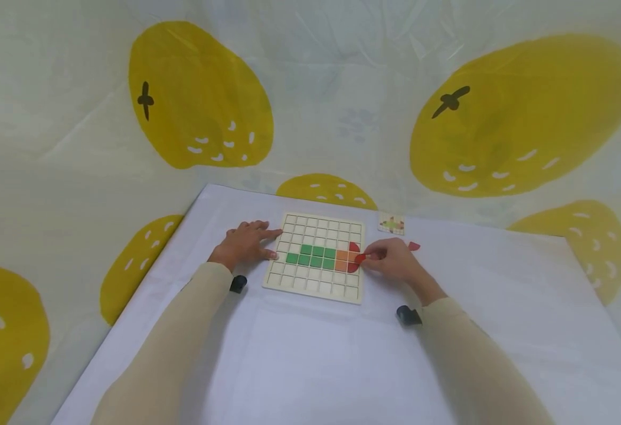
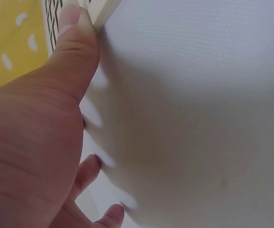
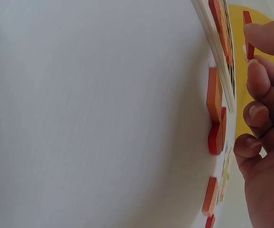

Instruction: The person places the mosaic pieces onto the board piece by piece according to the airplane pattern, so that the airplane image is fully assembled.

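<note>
A pale square grid board (image 1: 310,285) lies on the white table. My left hand (image 1: 244,243) is at its left edge; in the left wrist view its thumb (image 2: 75,50) rests on the board's corner, other fingers spread. Green square tiles (image 1: 316,255) and orange tiles (image 1: 341,260) form rows on the board, with red curved pieces (image 1: 353,247) at their right end. My right hand (image 1: 392,260) pinches a small red piece (image 3: 249,40) between thumb and index finger, just above the board's right edge. The piece's full outline is partly hidden by the fingertips.
A small pattern card (image 1: 391,224) lies beyond the board's top right corner. Near the right hand is a loose red piece (image 1: 414,246). More loose orange pieces (image 3: 214,95) lie beside the board. A cloth with yellow shapes (image 1: 199,94) hangs behind the table.
</note>
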Demonstrator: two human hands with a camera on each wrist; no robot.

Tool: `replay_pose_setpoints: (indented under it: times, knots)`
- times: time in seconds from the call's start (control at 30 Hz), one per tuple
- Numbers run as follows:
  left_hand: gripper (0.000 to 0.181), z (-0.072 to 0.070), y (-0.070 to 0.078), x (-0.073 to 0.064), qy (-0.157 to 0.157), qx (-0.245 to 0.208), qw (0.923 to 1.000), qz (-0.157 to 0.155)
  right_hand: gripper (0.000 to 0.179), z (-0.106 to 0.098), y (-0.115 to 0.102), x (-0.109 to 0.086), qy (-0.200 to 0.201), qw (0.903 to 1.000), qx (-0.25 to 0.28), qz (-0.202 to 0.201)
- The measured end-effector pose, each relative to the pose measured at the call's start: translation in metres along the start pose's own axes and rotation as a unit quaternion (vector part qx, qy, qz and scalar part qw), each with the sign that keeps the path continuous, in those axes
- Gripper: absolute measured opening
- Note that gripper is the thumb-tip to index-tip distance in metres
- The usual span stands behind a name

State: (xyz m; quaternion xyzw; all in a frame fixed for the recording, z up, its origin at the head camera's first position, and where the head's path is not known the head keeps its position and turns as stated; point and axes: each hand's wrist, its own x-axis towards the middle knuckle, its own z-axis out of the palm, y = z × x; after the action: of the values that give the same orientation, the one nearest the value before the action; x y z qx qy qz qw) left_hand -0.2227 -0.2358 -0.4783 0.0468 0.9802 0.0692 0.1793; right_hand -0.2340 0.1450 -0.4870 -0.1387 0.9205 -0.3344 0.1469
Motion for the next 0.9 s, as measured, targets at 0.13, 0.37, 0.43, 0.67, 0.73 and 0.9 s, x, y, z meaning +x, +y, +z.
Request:
replay_pose_setpoints:
  times: [0.13,0.37,0.43,0.67,0.73,0.9]
  knots:
    - [0.082,-0.002,0.000,0.000,-0.010,0.010,0.9999,0.005,0.035,0.006,-0.008,0.005,-0.004,1.0000,0.005,0.001]
    - [0.098,-0.004,-0.001,-0.002,-0.021,0.001,0.9997,0.014,0.036,0.016,-0.023,0.009,-0.009,0.9996,0.022,0.013]
    - [0.099,-0.004,-0.002,-0.002,-0.019,0.006,0.9996,0.017,0.032,0.019,-0.027,0.011,-0.009,0.9996,0.026,-0.004]
    - [0.099,-0.001,-0.002,0.001,-0.005,0.025,0.9996,0.012,0.029,0.033,-0.044,0.020,-0.003,0.9993,0.032,-0.019]
    - [0.099,0.000,-0.001,0.001,-0.002,0.026,0.9996,0.012,0.030,0.036,-0.049,0.022,-0.002,0.9993,0.030,-0.024]
    - [0.100,0.000,0.000,0.003,-0.001,0.023,0.9997,0.005,0.028,0.045,-0.063,0.026,0.003,0.9986,0.027,-0.046]
